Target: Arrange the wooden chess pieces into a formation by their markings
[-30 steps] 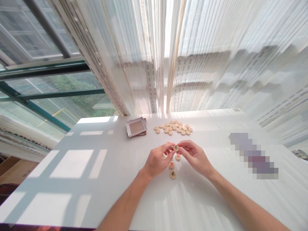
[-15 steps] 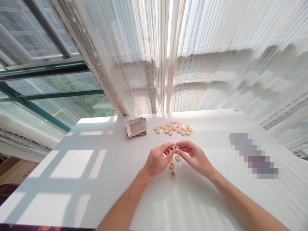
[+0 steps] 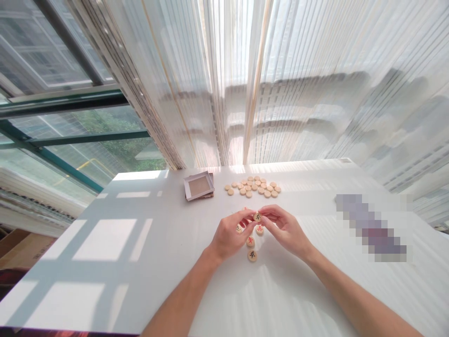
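Between the fingertips of both hands, just above the white table (image 3: 157,290), is a round wooden Chinese chess piece (image 3: 257,217) with a black character facing me. My left hand (image 3: 233,231) pinches it from the left, and my right hand (image 3: 282,229) pinches it from the right. Below the hands lie a red-marked piece (image 3: 250,241) and, nearer to me, a black-marked piece (image 3: 252,255). Another red-marked piece (image 3: 259,230) shows between the hands. Partly behind my left fingers sits a black-marked piece (image 3: 239,229). A further red-marked piece behind the fingertips is mostly hidden.
Beyond the hands, several plain-topped wooden pieces (image 3: 254,186) lie in a loose cluster. An open shallow box (image 3: 199,186) rests at the back left of it. A blurred-out object (image 3: 370,229) lies on the right. Striped curtains (image 3: 291,93) hang behind the table.
The held piece has shifted slightly right and down and turned a little between the fingertips. Both hands keep nearly the same place.
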A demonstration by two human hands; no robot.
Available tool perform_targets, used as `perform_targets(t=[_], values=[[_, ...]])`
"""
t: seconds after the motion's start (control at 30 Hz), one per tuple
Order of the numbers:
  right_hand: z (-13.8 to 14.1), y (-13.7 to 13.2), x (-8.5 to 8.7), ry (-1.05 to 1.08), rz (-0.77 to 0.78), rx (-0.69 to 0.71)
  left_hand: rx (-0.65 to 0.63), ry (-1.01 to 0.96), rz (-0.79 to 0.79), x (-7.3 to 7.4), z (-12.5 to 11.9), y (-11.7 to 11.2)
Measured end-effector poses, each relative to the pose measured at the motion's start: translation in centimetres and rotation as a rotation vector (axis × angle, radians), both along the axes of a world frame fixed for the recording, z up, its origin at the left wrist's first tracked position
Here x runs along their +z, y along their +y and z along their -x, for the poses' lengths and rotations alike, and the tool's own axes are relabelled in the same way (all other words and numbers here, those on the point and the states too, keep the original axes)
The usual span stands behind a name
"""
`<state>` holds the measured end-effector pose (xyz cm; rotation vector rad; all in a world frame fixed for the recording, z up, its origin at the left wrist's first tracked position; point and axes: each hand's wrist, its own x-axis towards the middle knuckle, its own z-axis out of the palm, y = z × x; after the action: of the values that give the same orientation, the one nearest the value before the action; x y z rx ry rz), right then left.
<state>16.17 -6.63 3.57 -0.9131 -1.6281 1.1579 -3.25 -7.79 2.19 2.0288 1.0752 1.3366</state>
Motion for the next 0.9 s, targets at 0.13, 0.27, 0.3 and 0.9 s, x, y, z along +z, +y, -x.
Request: perform_targets(t=[0.13,0.27,0.3,0.9], values=[[0.10,0.03,0.02,-0.008,0.008,-0.014,0.001,0.028,-0.020,-0.09,0.01,-0.02],[0.19,0.07,-0.21,-0.032,0.031,-0.055,0.002,0.100,-0.094,-0.21,-0.01,-0.02],[0.21,0.07,-0.26,-0.038,0.038,-0.067,0.005,0.116,-0.115,-0.24,-0.03,-0.02],[0.01,-0.12,-0.21,0.017,0.006,-0.006,-0.007,-0.009,0.057,0.34,-0.11,-0.02]])
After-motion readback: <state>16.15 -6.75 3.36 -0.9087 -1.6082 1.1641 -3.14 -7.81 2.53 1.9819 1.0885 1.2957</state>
